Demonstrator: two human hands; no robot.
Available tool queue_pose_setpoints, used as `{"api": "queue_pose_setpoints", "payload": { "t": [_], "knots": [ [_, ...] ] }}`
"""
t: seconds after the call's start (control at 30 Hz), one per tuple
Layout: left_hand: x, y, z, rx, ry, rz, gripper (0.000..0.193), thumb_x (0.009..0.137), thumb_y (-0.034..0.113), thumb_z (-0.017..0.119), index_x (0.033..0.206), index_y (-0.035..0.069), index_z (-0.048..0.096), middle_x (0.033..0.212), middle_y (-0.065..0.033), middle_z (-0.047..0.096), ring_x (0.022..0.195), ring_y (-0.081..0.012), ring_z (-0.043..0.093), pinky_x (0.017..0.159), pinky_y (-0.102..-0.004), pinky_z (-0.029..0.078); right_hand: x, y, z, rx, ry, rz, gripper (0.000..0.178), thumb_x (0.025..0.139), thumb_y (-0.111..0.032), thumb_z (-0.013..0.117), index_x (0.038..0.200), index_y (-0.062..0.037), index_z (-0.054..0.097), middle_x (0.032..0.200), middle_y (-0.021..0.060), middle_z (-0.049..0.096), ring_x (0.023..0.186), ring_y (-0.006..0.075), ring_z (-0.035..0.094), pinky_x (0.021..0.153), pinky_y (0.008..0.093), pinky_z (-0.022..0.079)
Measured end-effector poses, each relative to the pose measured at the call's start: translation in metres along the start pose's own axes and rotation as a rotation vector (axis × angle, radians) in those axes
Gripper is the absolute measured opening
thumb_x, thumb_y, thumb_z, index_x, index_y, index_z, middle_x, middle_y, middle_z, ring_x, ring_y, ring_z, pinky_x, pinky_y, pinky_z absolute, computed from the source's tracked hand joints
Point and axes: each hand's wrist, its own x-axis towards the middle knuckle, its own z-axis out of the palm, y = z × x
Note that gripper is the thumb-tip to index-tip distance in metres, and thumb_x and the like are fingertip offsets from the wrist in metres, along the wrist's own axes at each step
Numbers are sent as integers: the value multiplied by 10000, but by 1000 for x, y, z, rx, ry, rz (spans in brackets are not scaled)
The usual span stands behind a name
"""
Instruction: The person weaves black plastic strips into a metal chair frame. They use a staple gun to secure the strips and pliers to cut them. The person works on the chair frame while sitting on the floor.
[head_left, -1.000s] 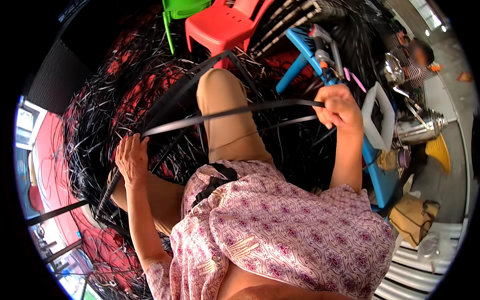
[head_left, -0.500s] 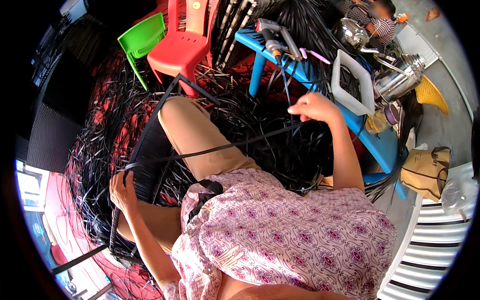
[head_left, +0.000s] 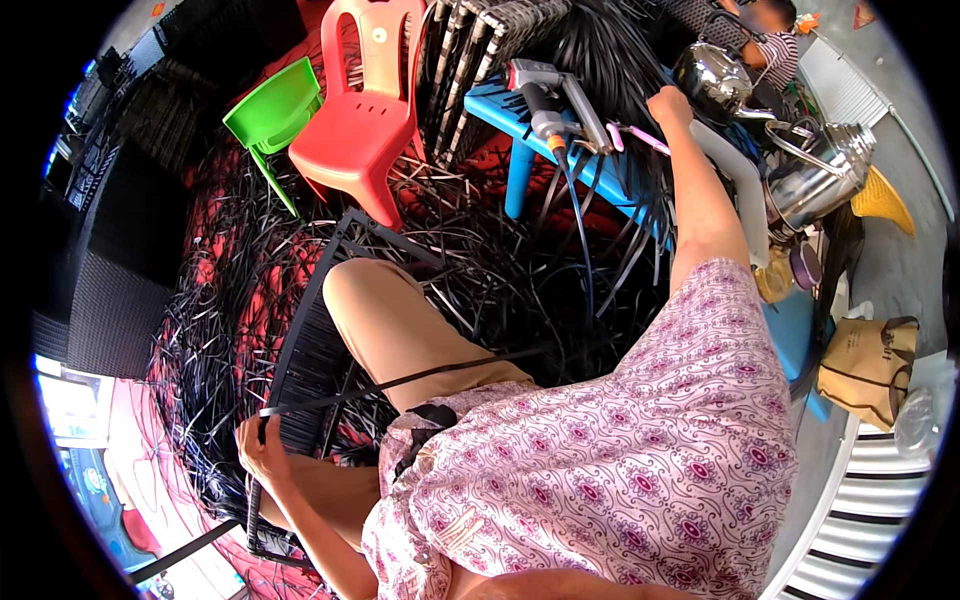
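My left hand is closed in a pinch on a flat black strip, at the edge of a black frame partly covered with rows of strips. The frame lies against my legs. From the left hand the strip runs right across my thigh, and its far end hangs loose over the dark heap of strips. My right arm is stretched far forward over the blue bench. My right hand is closed at a long bundle of black strips; whether it grips any is hidden.
On the blue bench lie a corded power tool, a pink-handled tool and a white tray. Metal flasks stand beyond. A red chair, green chair and tangled strips surround me. Another person sits far right.
My right hand has moved forward from the strip's end to the bundle beyond the bench. The strip's far end has dropped toward my thigh. My left hand keeps its pinch.
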Motion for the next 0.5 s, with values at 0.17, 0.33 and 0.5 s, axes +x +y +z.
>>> {"api": "queue_pose_setpoints", "payload": {
  "t": [0.17, 0.33, 0.5],
  "knots": [
    [2, -5, 1, -46, -3, -7, 206, 786, 82, 724, 953, -32, 681, 824, -140, 618, 786, -318, 581, 726, -412, 471, 11, 5, 30, -101, -11, 6, 258, 945, -195, 598, 1124, -82, 746, 1202, 143, 717, 1146, 338, 676, 937, 443, 557],
    [4, -11, 0, -48, -27, -4, 216, 792, 48, 661, 990, -33, 689, 862, -144, 626, 819, -315, 594, 759, -414, 477, 8, 11, 39, -80, 119, -80, 217, 924, -225, 627, 1064, -123, 758, 1111, 138, 738, 1043, 355, 700, 888, 451, 564],
    [5, -17, 0, -60, -44, -26, 208, 804, 39, 642, 996, -20, 698, 878, -141, 638, 835, -313, 601, 782, -409, 482, 32, -4, 54, 259, 298, -188, 192, 911, -303, 669, 1005, -169, 770, 1046, 131, 745, 984, 355, 697, 854, 460, 552]
  ]
}}
